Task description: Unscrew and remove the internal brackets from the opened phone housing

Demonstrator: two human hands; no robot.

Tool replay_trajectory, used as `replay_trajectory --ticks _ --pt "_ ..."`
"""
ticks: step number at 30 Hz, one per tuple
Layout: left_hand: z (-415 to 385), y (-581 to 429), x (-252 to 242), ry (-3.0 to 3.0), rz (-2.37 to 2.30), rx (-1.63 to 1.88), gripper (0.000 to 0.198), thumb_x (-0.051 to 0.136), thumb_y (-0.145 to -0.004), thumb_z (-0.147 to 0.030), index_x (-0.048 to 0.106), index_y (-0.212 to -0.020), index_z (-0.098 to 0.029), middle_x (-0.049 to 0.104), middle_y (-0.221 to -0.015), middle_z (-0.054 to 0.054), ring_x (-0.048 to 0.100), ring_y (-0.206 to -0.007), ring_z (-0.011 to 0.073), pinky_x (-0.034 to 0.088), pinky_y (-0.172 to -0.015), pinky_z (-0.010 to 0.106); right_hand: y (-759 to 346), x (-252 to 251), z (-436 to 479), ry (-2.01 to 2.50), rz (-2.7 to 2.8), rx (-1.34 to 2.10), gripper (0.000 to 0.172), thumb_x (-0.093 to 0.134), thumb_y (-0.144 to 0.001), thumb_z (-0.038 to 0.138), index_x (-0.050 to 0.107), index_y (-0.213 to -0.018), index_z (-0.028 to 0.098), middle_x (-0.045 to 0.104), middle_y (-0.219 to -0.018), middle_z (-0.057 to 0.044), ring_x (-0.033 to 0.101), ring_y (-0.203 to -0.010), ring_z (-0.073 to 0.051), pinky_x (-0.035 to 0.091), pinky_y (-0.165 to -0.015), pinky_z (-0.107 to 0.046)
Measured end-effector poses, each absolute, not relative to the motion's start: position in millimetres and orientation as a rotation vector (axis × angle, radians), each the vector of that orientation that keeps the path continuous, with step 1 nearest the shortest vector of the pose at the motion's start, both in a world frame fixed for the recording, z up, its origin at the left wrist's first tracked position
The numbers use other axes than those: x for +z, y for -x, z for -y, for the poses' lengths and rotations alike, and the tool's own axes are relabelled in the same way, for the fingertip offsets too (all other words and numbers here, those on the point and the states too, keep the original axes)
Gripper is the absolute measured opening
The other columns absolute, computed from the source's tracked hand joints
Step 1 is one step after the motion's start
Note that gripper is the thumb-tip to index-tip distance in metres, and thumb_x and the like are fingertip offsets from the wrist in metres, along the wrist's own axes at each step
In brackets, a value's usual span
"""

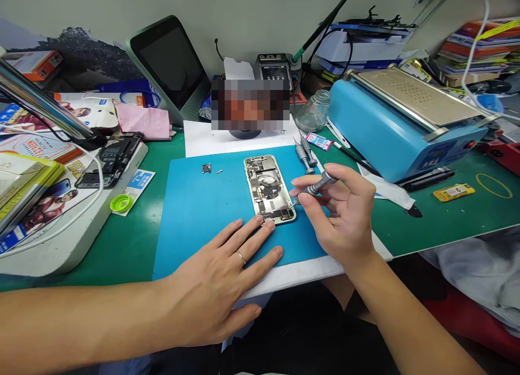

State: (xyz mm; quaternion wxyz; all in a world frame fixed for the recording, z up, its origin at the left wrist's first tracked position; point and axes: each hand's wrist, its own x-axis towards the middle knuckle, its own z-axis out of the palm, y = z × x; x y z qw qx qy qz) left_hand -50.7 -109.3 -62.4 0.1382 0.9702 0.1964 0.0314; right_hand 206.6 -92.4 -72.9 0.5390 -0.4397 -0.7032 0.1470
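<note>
An opened smartphone (270, 186) lies on a blue work mat (195, 218), its inner boards and metal plate bare. My left hand (227, 277) is spread flat, a ring on one finger, with fingertips touching the phone's near edge. A grey precision screwdriver (317, 186) is pinched between the thumb and fingers of my right hand (345, 212). It tilts down to the left, its tip at the phone's lower right edge. To the left of the phone lie a small camera-like module (206, 168) and a tiny metal piece (220, 172).
More screwdrivers (304, 154) lie beyond my right hand. A glass jar (313, 110) and a blue plate machine (374, 131) stand behind. At left, another opened phone (110, 158) rests on a white device (87, 231), near a green cap (121, 203). A tablet-like screen (168, 60) stands at the back.
</note>
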Motion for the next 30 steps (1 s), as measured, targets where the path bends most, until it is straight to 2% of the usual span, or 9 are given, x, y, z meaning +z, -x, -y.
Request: replay_trajectory --ticks 11,22,30 --pt "106.6 49.4 -60.0 -2.819 -0.539 0.062 0.083 0.068 -0.096 -0.039 0.031 -0.167 -0.017 0.015 -0.177 0.023 0.011 -0.164 0.043 0.028 -0.127 0.065 -207.0 -72.2 92.1 1.063 1.682 0.349 0.053 0.064 -0.1 0.009 0.043 -0.142 0.033 0.073 -0.12 -0.005 0.078 -0.096 -0.018 0.068 -0.078 -0.035" --pt "106.5 50.5 -59.5 -2.817 -0.538 0.077 0.083 0.069 -0.096 -0.039 0.032 -0.166 -0.016 0.017 -0.177 0.023 0.013 -0.164 0.0436 0.026 -0.129 0.064 -209.6 -72.7 91.8 1.005 1.755 0.273 0.059 0.066 -0.097 0.006 0.046 -0.145 0.033 0.075 -0.122 -0.006 0.079 -0.097 -0.019 0.071 -0.08 -0.036" --pt "107.7 51.0 -61.6 -2.823 -0.559 0.071 0.085 0.069 -0.095 -0.039 0.029 -0.168 -0.018 0.013 -0.178 0.02 0.007 -0.165 0.04 0.023 -0.13 0.062 -209.9 -72.3 90.7 0.977 1.659 0.248 0.065 0.073 -0.09 0.0 0.052 -0.14 0.034 0.073 -0.113 0.0 0.08 -0.097 -0.018 0.072 -0.077 -0.034"
